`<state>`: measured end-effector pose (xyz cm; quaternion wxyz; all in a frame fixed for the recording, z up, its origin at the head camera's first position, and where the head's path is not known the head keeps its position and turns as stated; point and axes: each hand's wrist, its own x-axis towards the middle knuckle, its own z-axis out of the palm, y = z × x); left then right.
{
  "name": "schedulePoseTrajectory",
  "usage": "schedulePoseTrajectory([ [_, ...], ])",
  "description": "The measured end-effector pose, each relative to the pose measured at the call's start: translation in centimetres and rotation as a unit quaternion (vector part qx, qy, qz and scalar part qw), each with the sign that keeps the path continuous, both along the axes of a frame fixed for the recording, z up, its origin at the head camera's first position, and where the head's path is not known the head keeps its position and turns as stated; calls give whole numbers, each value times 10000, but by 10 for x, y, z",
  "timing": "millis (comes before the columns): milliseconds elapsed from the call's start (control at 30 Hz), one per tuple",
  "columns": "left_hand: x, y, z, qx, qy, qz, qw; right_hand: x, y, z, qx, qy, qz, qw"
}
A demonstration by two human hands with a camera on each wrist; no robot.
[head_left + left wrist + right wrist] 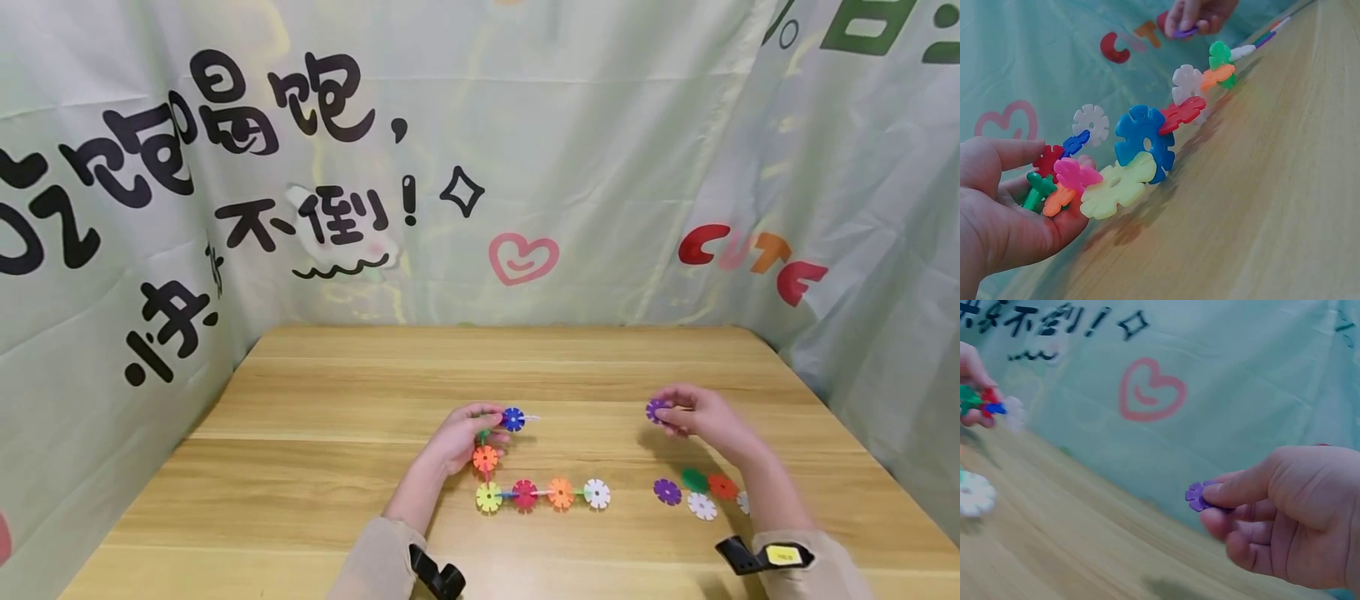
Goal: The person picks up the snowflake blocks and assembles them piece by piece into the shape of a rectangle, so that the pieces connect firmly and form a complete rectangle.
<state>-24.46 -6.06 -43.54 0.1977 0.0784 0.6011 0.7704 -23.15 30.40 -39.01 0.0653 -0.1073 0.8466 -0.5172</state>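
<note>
My left hand [459,439] grips one end of a chain of interlocked snowflake discs, near its red disc [1048,160] and green disc [1037,190]. Beyond the fingertips, a blue disc [513,419] and a white disc [1090,125] stick out at that end. The chain bends at a yellow disc [489,497] and runs right through red and orange discs to a white disc [597,493]. Between thumb and fingers, my right hand [701,417] pinches a purple snowflake disc [1197,496] above the table, apart from the chain.
Loose discs lie on the wooden table [337,500] below the right forearm: a purple one [667,492], a green one [694,479], an orange-red one [723,487] and white ones [702,506]. A printed curtain [600,167] hangs behind the table and along its sides.
</note>
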Motion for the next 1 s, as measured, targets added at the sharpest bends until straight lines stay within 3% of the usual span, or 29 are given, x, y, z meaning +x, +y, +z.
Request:
schedulePoseTrajectory([
  [500,1,1,2,12,-41,-26,10000,-16,-89,-9,-1024,-354,259,9938],
  [800,0,1,2,14,-34,-43,10000,-20,-117,-20,-1132,-556,396,9912],
  [1000,1,1,2,49,-79,-16,10000,-19,-126,-22,-1112,-604,205,9917],
])
